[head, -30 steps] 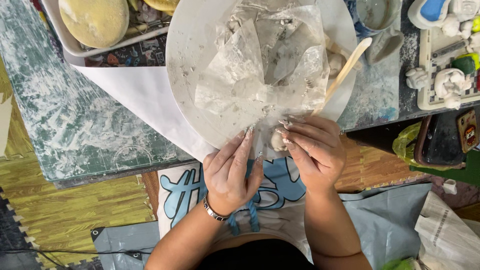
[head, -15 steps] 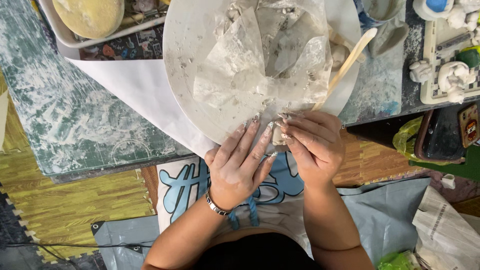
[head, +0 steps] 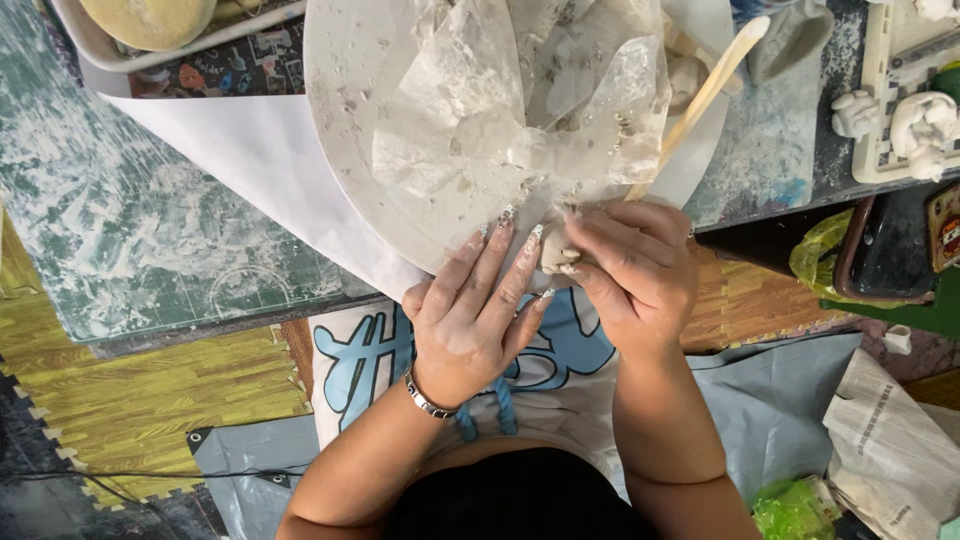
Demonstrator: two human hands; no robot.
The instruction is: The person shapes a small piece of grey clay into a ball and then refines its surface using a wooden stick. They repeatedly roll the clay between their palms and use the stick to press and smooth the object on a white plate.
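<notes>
My left hand [head: 475,310] lies flat with fingers spread, long nails touching the near rim of a round pale plate [head: 350,120]. My right hand [head: 630,270] pinches a small lump of pale clay [head: 556,252] at that rim, right beside my left fingertips. On the plate lies a crumpled clear plastic sheet [head: 520,110]. A wooden stick [head: 700,95] leans on the plate's right edge, its lower end hidden behind my right hand.
A white paper sheet [head: 230,150] lies under the plate on a clay-smeared cutting mat [head: 150,260]. A tray with a yellowish sponge [head: 150,18] stands at the back left. White clay figures [head: 900,120] sit on a board at right. Newspaper [head: 885,440] lies on the floor.
The view has shifted closer. Both hands stay at the plate's near rim; my right fingers have kept working the small clay lump against my left hand.
</notes>
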